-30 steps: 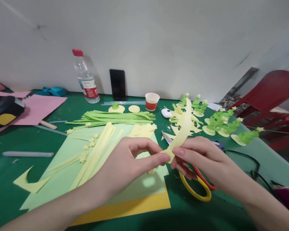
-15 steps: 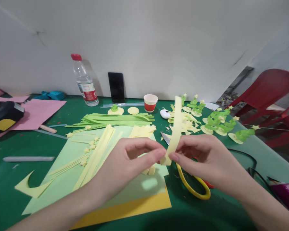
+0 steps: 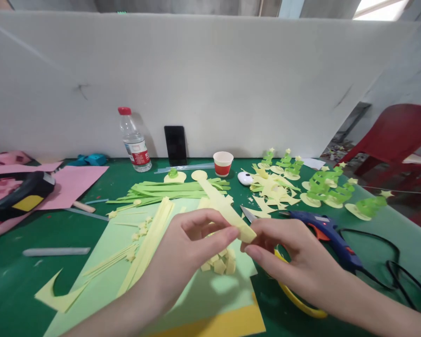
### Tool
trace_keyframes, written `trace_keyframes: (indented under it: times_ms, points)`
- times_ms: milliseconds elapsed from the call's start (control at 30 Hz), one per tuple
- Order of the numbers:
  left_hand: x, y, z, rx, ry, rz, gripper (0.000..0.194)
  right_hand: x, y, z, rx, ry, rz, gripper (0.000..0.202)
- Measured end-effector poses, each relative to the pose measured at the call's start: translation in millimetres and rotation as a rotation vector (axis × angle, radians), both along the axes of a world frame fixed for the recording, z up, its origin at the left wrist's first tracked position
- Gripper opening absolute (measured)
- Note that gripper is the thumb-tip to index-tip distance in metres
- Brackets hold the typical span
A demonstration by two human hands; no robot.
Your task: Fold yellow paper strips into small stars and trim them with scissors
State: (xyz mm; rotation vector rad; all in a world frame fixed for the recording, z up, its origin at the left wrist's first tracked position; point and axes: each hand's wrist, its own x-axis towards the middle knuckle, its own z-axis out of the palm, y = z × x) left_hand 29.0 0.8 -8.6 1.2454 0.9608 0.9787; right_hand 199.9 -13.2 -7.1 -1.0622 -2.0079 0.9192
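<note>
A pale yellow paper strip [image 3: 227, 210] slants up and away to the left, its near end bent over. My left hand [image 3: 187, 252] pinches it between thumb and forefinger close to that end. At the tip itself, my right hand [image 3: 294, 250] has thumb and finger closed on the paper. Below the strip, small folded yellow paper pieces [image 3: 221, 263] lie in a pile on light green paper sheets [image 3: 210, 299]. Yellow-handled scissors [image 3: 298, 299] rest on the table, partly hidden under my right hand. Long yellow paper strips [image 3: 150, 243] and tiny paper stars [image 3: 142, 229] lie to the left.
A blue glue gun [image 3: 331, 236] with a black cord lies right of my hand. Behind stand curled green paper trees [image 3: 319, 187], yellow scraps [image 3: 275, 189], a paper cup [image 3: 223, 164], a phone [image 3: 176, 146] and a bottle [image 3: 135, 145]. Green strips [image 3: 171, 191] lie ahead.
The strip has swung from nearly upright to slanting away leftward. My right fingers have shifted to its near end. The view has tilted up, and the glue gun now shows.
</note>
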Motion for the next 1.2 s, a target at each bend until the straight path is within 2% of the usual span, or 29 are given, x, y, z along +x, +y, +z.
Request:
trace_keyframes:
  times_ms: [100, 200, 300, 433, 567, 667, 733, 867, 1067, 1200]
  points:
    - [1.6, -2.5, -3.7, -0.031, 0.010, -0.045, 0.010, -0.8, -1.7, -2.7, -0.014, 0.016, 0.016, 0.033]
    - [4.0, -3.2, -7.1, -0.075, -0.013, -0.082, 0.008, 0.8, -2.8, -2.2, -0.207, 0.096, 0.037, 0.036]
    - [5.9, -1.2, -9.2, -0.051, 0.015, -0.082, 0.011, 3.0, -2.0, -3.9, -0.411, 0.204, 0.045, 0.040]
    - [6.2, 0.9, -10.3, 0.003, 0.100, -0.071, 0.018, 3.4, 0.8, -10.0, -0.564, 0.328, 0.088, 0.033]
    - [6.1, 1.7, -11.7, 0.023, 0.200, -0.032, 0.022, 3.4, 2.6, -12.1, -0.565, 0.321, 0.118, 0.033]
    - [6.8, 2.3, -14.2, 0.031, 0.202, -0.024, 0.020, 3.3, 3.5, -11.9, -0.518, 0.290, 0.114, 0.040]
    - [6.8, 2.2, -15.3, 0.064, 0.183, 0.011, 0.017, 2.5, 3.7, -12.6, -0.550, 0.312, 0.112, 0.041]
    - [5.6, 0.5, -14.8, 0.306, 0.187, 0.079, 0.013, 0.1, 2.3, -14.4, -0.744, 0.435, 0.131, 0.040]
    - [5.3, -1.3, -18.6, 0.955, 0.249, 0.044, 0.032, -1.4, 0.7, -6.2, -1.033, 0.576, 0.150, 0.036]
    - [2.4, 0.4, -21.4, 1.124, 0.346, 0.085, 0.017, -2.0, -0.4, -4.3, -1.272, 0.700, 0.162, 0.044]
